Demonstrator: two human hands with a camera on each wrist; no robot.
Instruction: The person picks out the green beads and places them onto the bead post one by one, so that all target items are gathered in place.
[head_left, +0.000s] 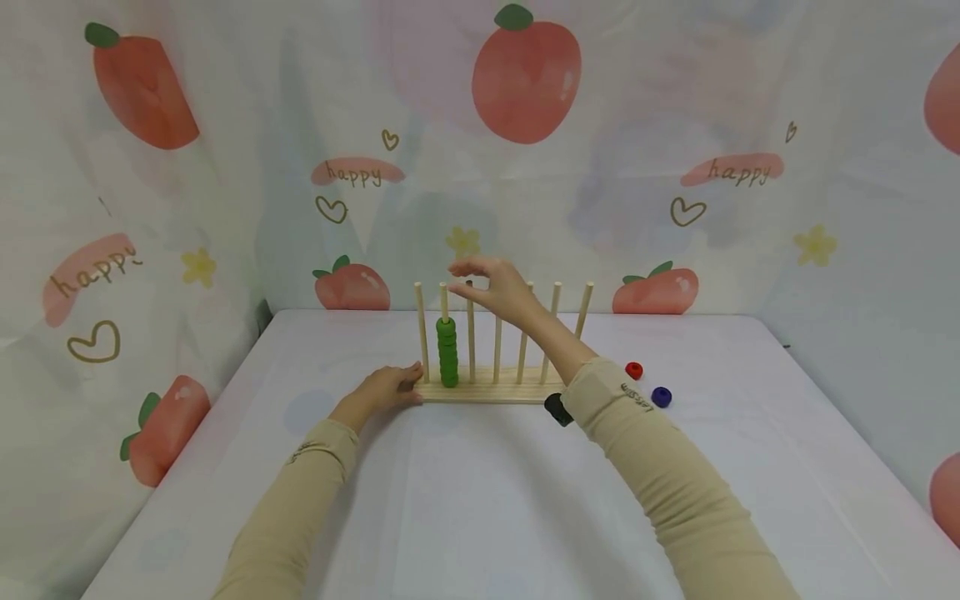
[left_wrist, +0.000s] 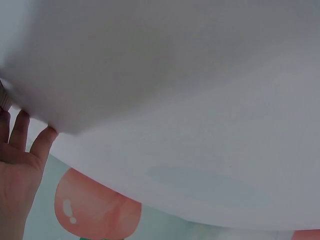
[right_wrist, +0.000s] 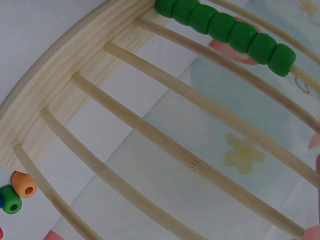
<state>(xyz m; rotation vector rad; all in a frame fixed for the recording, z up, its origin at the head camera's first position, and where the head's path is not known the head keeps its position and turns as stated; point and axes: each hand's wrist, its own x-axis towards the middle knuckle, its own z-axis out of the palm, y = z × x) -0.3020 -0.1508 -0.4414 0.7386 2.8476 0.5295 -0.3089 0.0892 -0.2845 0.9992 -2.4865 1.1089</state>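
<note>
A wooden peg rack (head_left: 480,395) stands on the table with several upright pegs. Green beads (head_left: 447,354) are stacked on its second peg from the left, and the peg's bare top shows above them. My left hand (head_left: 384,388) holds the left end of the rack's base, fingertips and thumb on either side. Near the tops of the second and third pegs is my right hand (head_left: 501,292), thumb and fingers curved apart with no bead visible between them. Only a sliver of that hand shows in the right wrist view.
A red bead (head_left: 634,370) and a blue bead (head_left: 662,397) lie right of the rack. An orange bead (right_wrist: 24,184) and a loose green bead (right_wrist: 10,200) show in the right wrist view. A dark object (head_left: 557,409) sits by the right cuff. Printed cloth walls surround the table.
</note>
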